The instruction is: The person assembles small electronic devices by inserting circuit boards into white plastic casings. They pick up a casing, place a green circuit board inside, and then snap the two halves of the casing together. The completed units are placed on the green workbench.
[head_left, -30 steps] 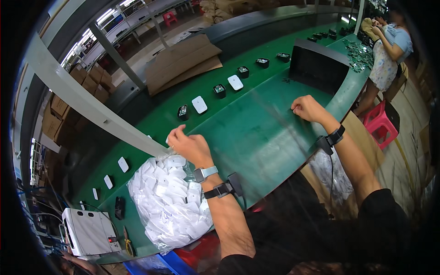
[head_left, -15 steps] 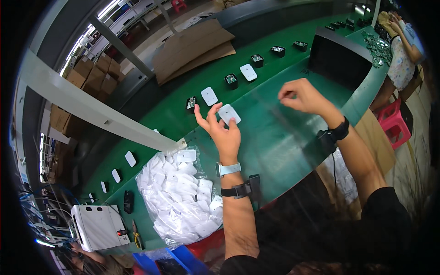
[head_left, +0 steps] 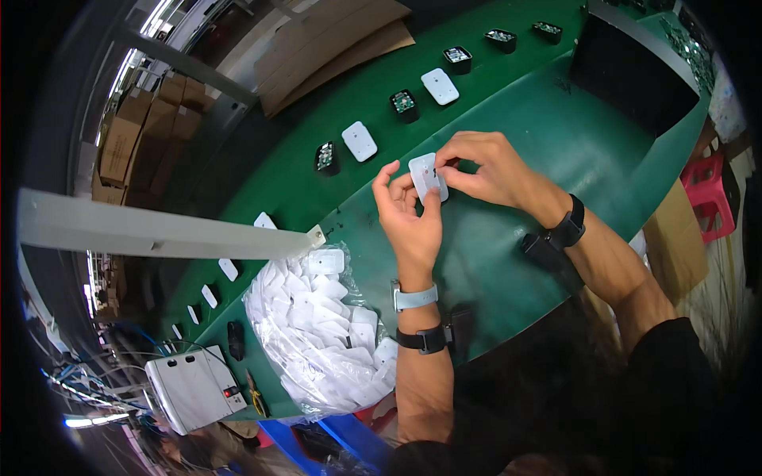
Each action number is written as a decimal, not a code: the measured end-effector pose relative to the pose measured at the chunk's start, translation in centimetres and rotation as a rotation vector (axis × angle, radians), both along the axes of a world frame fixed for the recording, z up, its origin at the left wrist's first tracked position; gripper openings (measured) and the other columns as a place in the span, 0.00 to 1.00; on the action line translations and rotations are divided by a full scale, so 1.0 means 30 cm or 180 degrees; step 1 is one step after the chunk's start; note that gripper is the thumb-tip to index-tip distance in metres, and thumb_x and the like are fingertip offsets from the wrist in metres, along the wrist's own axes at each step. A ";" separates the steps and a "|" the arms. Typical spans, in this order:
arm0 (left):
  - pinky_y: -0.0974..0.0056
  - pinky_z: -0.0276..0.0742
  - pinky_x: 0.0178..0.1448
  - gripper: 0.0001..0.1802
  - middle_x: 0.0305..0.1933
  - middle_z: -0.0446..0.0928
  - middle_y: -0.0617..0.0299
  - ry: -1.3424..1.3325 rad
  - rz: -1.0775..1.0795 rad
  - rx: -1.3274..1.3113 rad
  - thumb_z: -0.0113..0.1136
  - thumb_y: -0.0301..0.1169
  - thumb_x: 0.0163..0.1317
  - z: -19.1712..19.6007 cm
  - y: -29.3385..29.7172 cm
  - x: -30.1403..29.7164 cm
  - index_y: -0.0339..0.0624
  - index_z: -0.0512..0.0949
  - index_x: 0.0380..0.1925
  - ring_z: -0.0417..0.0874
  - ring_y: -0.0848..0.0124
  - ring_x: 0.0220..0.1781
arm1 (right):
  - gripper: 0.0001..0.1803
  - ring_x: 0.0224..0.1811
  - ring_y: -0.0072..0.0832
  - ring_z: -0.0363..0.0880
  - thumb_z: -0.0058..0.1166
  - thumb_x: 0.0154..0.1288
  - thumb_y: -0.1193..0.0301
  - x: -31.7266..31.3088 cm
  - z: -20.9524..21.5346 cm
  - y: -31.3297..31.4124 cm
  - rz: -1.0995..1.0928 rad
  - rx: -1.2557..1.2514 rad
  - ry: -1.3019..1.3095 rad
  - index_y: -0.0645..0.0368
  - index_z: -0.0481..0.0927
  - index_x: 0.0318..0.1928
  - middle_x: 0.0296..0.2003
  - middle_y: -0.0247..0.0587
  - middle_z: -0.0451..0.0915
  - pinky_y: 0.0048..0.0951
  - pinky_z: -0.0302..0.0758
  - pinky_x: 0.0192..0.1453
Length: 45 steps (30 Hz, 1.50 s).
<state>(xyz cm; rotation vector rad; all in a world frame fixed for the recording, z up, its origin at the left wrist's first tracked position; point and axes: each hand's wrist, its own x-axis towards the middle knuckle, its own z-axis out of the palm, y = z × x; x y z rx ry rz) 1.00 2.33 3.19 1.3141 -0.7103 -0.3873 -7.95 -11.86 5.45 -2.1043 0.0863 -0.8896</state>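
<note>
My left hand (head_left: 409, 218) holds up a small white rounded plastic cover (head_left: 427, 176) above the green work table (head_left: 556, 151). My right hand (head_left: 484, 168) pinches the same cover from its right side with thumb and fingers. Both wrists wear bands, and the left one has a pale watch. To the lower left of my left forearm lies a clear bag full of white covers (head_left: 321, 333).
A green conveyor belt (head_left: 302, 190) carries alternating white covers (head_left: 359, 141) and small black parts (head_left: 404, 104). A black box (head_left: 635, 75) stands at the far right. A white machine (head_left: 194, 389) sits lower left, cardboard sheets (head_left: 333, 44) beyond the belt, a pink stool (head_left: 709, 198) right.
My left hand lifted from the bag with a white cover and moved right. My right hand came left from the table and now grips the cover too.
</note>
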 end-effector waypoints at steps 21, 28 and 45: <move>0.68 0.80 0.57 0.20 0.51 0.80 0.53 0.0166 0.0058 0.0211 0.63 0.16 0.62 -0.001 -0.015 -0.024 0.25 0.75 0.55 0.82 0.70 0.52 | 0.07 0.32 0.35 0.80 0.63 0.51 0.79 -0.003 -0.016 -0.014 -0.0095 -0.0771 -0.0441 0.59 0.82 0.33 0.28 0.37 0.82 0.34 0.78 0.36; 0.68 0.81 0.56 0.20 0.53 0.80 0.51 0.0354 -0.0068 0.0060 0.60 0.15 0.64 0.005 -0.020 -0.029 0.24 0.74 0.57 0.83 0.69 0.52 | 0.08 0.33 0.36 0.80 0.63 0.52 0.79 -0.009 -0.014 -0.012 -0.0095 -0.0719 -0.0407 0.60 0.82 0.34 0.29 0.39 0.82 0.35 0.78 0.36; 0.66 0.80 0.56 0.19 0.53 0.80 0.50 0.0528 -0.0085 0.0216 0.60 0.18 0.65 0.001 -0.008 -0.021 0.24 0.74 0.56 0.83 0.69 0.52 | 0.17 0.37 0.26 0.82 0.62 0.53 0.76 -0.012 -0.019 -0.027 0.0207 0.1279 0.0244 0.64 0.81 0.45 0.37 0.42 0.83 0.27 0.80 0.43</move>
